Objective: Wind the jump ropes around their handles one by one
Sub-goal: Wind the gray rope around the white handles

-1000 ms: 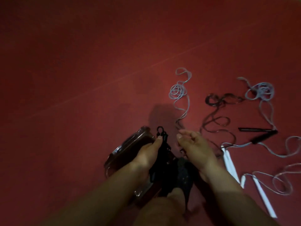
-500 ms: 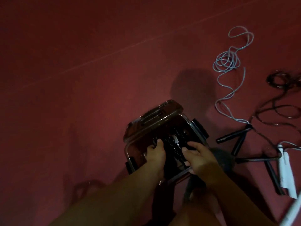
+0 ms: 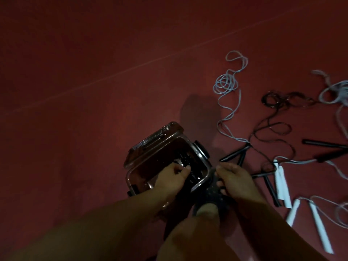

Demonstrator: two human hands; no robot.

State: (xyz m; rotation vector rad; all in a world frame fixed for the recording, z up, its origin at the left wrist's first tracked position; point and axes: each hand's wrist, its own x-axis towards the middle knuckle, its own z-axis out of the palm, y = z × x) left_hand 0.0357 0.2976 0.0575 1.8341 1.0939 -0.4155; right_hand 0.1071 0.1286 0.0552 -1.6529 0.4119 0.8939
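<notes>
Black cord wound on its handles, one finished jump rope [image 3: 185, 162], sits inside the clear storage box [image 3: 204, 182] on the red floor [image 3: 94, 129]; the left hand [image 3: 172, 178] reaches into the box, its grip curled at the bundle, though whether it clasps it cannot be told; the right hand [image 3: 236, 178] pinches the box rim; judged progress: one rope stowed, several left; unwound pale ropes [image 3: 226, 85], a dark rope [image 3: 273, 127], black handles [image 3: 235, 153] and white handles [image 3: 280, 183] lie scattered to the right; a foot [image 3: 209, 196] sits just beside the box.
</notes>
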